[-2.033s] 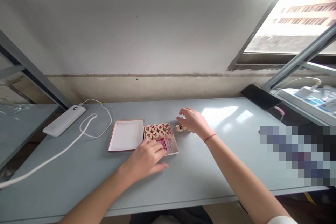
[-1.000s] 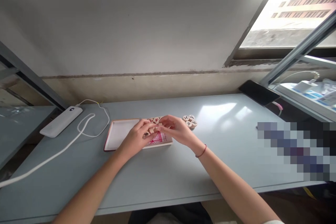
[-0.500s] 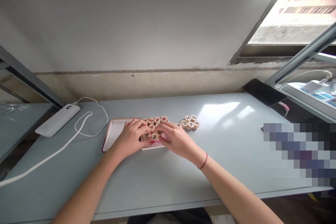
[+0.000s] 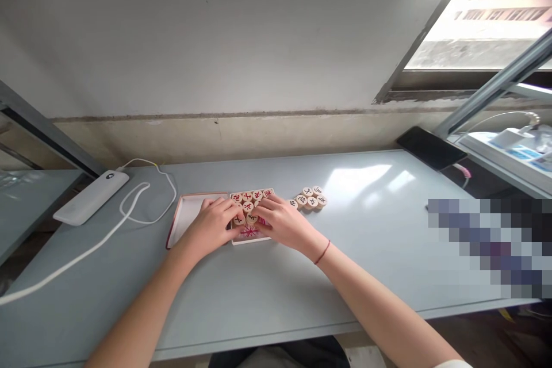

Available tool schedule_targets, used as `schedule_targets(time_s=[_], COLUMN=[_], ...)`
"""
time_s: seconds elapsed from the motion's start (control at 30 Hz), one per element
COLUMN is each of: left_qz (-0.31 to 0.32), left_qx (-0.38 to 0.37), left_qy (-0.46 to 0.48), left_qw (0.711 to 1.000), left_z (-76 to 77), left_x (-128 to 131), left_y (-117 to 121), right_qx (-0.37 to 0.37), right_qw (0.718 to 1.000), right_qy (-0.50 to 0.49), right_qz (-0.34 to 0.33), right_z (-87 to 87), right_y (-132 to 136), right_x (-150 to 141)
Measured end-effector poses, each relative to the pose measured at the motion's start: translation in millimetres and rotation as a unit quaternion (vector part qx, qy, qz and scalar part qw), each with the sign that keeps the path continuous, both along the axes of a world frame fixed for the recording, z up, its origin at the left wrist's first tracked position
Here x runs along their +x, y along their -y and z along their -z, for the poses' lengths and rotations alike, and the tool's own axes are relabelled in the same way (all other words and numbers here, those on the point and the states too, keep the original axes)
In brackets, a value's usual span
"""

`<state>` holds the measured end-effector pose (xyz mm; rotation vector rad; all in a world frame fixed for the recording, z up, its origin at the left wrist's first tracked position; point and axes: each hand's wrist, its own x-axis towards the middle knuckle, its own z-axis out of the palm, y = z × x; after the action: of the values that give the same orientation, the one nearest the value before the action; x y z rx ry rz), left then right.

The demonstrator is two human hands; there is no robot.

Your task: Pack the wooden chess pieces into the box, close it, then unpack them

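Atop a shallow box [image 4: 254,240], left hand [image 4: 210,224], right hand [image 4: 282,223], touching xiangqi pieces [image 4: 247,206]

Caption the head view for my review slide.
Left hand and right hand touch xiangqi pieces in a shallow box.

Head-worn view — facing forward and down at left hand [image 4: 210,225] and right hand [image 4: 284,223].

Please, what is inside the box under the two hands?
Round wooden xiangqi pieces with red characters fill the upper part of the box, above a red pattern. The left hand and right hand cover the rest.
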<state>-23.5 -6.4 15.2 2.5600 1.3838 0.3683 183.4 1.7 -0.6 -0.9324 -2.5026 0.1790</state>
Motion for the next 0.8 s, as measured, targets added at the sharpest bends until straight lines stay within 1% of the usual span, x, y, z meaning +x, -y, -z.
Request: schedule_targets(time_s=[0.1, 0.13, 0.17, 0.2, 0.23, 0.3, 0.37, 0.43, 0.5, 0.67, 0.8], left_qz=[0.006, 0.008, 0.01, 0.012, 0.012, 0.01, 0.011, 0.012, 0.016, 0.018, 0.019], left_qx=[0.004, 0.006, 0.01, 0.014, 0.018, 0.027, 0.032, 0.038, 0.042, 0.05, 0.051], left_qy=[-0.003, 0.0, 0.005, 0.01, 0.014, 0.018, 0.019, 0.021, 0.023, 0.025, 0.028], left_qw=[1.0, 1.0, 1.0, 1.0, 1.0, 0.999, 0.999, 0.999, 0.999, 0.998, 0.998], left_z=[-0.7, -1.4, -2.2, -3.2, -4.2, -5.7, -6.1, -5.4, -4.0, -1.2, -0.3], left_x=[1.2, 1.7, 2.3, 2.9, 3.4, 4.2, 4.5, 4.4, 4.4, 4.4, 5.1], left_y=[0.8, 1.2, 1.6, 2.1, 2.6, 3.4, 3.8, 3.9, 3.6, 2.2, 1.9], right_qx=[-0.013, -0.019, -0.026, -0.036, -0.048, -0.098, -0.152, -0.186, -0.203, -0.221, -0.232], right_qw=[1.0, 0.999, 0.998, 0.993, 0.984, 0.952, 0.928, 0.918, 0.914, 0.903, 0.897], right_qy=[-0.016, -0.024, -0.032, -0.036, -0.036, -0.013, 0.016, 0.037, 0.053, 0.075, 0.075], right_qz=[0.005, 0.021, 0.054, 0.104, 0.168, 0.289, 0.339, 0.348, 0.348, 0.36, 0.368], right_z=[-4.5, -7.1, -10.0, -12.8, -15.3, -19.0, -20.6, -21.1, -21.6, -24.4, -25.2], right_y=[-2.9, -4.8, -7.3, -10.4, -14.0, -21.8, -28.6, -33.0, -34.6, -34.9, -37.9], right_x=[5.4, 10.8, 17.9, 26.5, 36.0, 55.4, 70.9, 79.8, 82.5, 80.3, 82.3])
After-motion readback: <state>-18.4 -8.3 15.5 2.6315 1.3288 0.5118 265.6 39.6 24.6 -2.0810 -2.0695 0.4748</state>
